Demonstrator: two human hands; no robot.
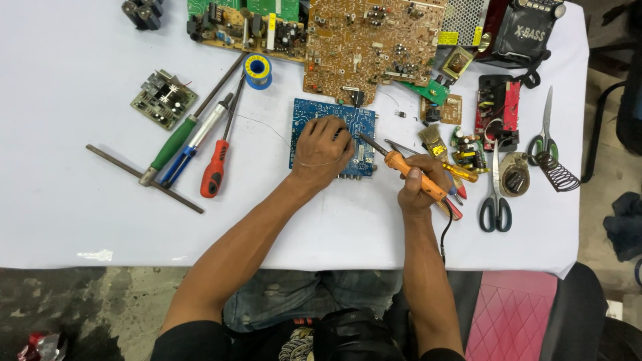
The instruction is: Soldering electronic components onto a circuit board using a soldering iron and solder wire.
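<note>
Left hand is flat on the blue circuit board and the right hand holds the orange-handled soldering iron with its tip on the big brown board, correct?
Not quite. In the head view the right hand holds the soldering iron with its tip at the blue circuit board, not the brown board. The left hand does rest on the blue board.

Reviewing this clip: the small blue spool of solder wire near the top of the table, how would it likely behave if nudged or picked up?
The blue spool of solder wire stands on its flat end, so a nudge would probably slide it rather than roll it. Tipped onto its round side, it would likely roll. A thin strand trails from it toward the left hand on the blue circuit board, so lifting it may drag that floppy wire.
</note>
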